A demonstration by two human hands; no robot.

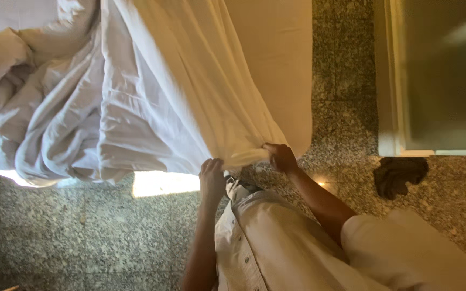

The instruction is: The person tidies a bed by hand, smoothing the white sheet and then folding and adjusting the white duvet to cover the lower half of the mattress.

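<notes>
White sheet (152, 102), creased and bunched, spread over the bed (276, 59) and hanging past its edge above the speckled granite floor (82, 231). Gathered to a twisted point at the sheet's lower corner, just below the bed's near corner. Left hand (212, 178) closed on that gathered edge from below, fingers curled into the cloth. Right hand (279, 156) also pinched shut on the same edge, just beside the left, with a short rolled stretch of sheet taut between the two. Both forearms reaching up toward the bed from a pale buttoned shirt (265, 242). More sheet heaped in thick folds at the bed's far left, well apart from the hands. Patch of bright sunlight (165, 183) on the floor directly under the hanging sheet. Dark crumpled cloth (400, 175) lying on the floor well to the right of the bed, just below a pale-framed door (438, 75). Cannot tell what the reddish bits at the floor's left edge are.
</notes>
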